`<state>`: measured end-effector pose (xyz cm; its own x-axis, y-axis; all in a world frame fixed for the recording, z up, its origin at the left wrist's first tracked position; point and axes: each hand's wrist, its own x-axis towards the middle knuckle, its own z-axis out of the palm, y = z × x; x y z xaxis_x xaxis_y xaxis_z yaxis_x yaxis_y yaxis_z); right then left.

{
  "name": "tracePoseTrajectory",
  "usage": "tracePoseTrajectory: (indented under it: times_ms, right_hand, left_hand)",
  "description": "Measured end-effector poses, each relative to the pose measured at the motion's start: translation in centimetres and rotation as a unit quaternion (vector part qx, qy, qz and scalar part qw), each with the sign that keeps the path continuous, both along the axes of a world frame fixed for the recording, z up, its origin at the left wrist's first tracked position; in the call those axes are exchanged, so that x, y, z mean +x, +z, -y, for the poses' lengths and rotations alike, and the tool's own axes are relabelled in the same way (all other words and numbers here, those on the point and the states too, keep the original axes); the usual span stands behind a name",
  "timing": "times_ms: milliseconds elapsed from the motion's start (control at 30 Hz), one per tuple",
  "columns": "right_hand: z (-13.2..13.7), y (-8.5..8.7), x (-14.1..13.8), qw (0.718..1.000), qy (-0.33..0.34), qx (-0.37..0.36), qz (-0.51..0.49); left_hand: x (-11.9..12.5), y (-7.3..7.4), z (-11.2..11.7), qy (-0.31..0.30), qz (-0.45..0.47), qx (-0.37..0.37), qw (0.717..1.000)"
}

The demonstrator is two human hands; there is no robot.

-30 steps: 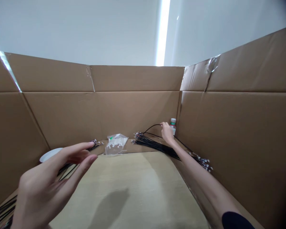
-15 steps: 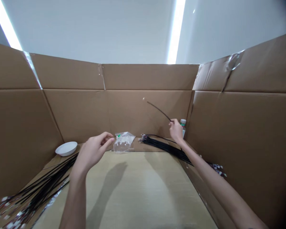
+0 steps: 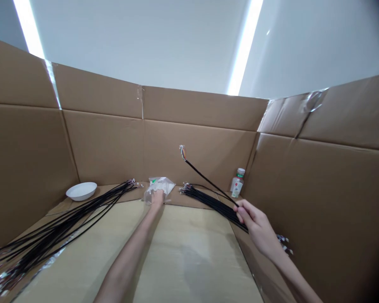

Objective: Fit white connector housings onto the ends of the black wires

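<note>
My right hand [image 3: 255, 225] pinches a single black cable [image 3: 205, 179] that rises up and to the left, its connector end in the air before the back wall. Below it lies a bundle of black cables [image 3: 213, 202] along the right side. My left hand [image 3: 157, 197] reaches far forward and rests on a clear plastic bag [image 3: 159, 185] of small white parts at the back; its fingers are mostly hidden by the bag.
A second, larger bundle of black cables [image 3: 60, 227] lies along the left side. A white bowl [image 3: 81, 191] sits at the back left and a small bottle [image 3: 237, 183] in the back right corner. High cardboard walls [image 3: 189, 139] enclose the wooden worktop [image 3: 189, 256].
My right hand has drawn back toward me, pulling one cable out of the right bundle. My left hand has stretched forward from mid-air to the plastic bag.
</note>
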<state>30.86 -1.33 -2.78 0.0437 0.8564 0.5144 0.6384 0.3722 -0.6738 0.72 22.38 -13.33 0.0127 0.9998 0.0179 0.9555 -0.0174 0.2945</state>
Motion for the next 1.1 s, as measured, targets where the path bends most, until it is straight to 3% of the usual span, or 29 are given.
tracePoseTrajectory:
  times_ms: [233, 400, 667, 900, 1000, 1100]
  right_hand:
    - [3.4, -2.0, 0.1, 0.968, 0.116, -0.181, -0.128]
    - [5.1, -2.4, -0.4, 0.932, 0.163, -0.272, -0.178]
    - [6.7, -3.5, -0.2, 0.906, 0.198, -0.324, -0.189]
    - [7.7, -4.7, 0.8, 0.890, 0.226, -0.348, -0.188]
    - [7.6, -5.3, 1.2, 0.889, 0.238, -0.346, -0.182]
    - [7.0, -5.8, 1.1, 0.887, 0.243, -0.344, -0.190]
  left_hand:
    - [-0.6, -1.7, -1.7, 0.002, -0.031, 0.010, 0.999]
    - [-0.2, -1.3, -2.3, 0.004, -0.035, 0.008, 0.999]
    - [-1.3, 0.2, -0.9, 0.030, 0.008, -0.007, 1.000]
    - [-0.8, 3.6, 3.2, -0.010, 0.139, 0.033, 0.990]
    - [-1.3, 6.8, 6.3, -0.069, 0.236, 0.087, 0.965]
    - [-1.8, 10.9, 10.4, -0.138, 0.351, 0.187, 0.907]
